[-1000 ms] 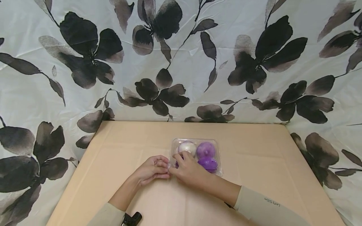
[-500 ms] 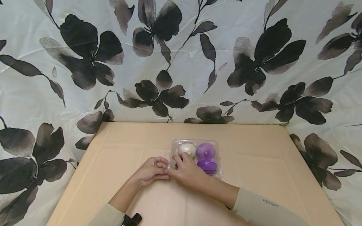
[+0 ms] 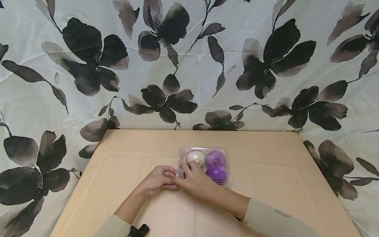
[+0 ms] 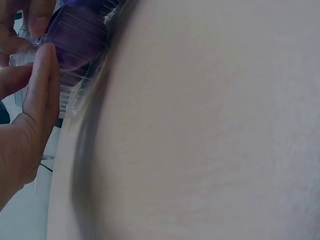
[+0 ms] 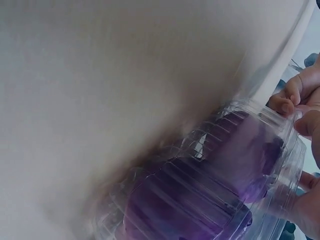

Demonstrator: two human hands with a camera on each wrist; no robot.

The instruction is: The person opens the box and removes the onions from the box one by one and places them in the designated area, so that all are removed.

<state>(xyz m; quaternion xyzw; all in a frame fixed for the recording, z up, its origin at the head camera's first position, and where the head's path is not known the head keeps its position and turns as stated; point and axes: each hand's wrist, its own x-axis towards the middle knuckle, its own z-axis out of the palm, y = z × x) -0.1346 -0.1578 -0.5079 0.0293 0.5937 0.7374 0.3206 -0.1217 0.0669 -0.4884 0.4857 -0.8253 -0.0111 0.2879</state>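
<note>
A clear ribbed plastic clamshell container (image 3: 207,148) sits mid-table. Inside are a shiny white ball-like item (image 3: 194,157) and a purple one (image 3: 215,159) at the back. Another purple item (image 3: 217,173) lies front right; one at front left is mostly hidden behind my right hand (image 3: 196,181). That hand reaches across the near left part and grips the edge. My left hand (image 3: 160,179) pinches the container's left edge between thumb and fingers. In the left wrist view the fingertips of both hands meet at the plastic rim (image 4: 22,57). The right wrist view shows purple rounds (image 5: 185,200) through the ribs.
The container rests on a tan tabletop (image 3: 266,164). A white cloth with dark flowers (image 3: 219,72) hangs behind the table and shows along both sides. A black device (image 3: 139,230) is at the left sleeve cuff.
Both hands stay at the container's left edge with hardly any movement. The whole head view has shifted slightly.
</note>
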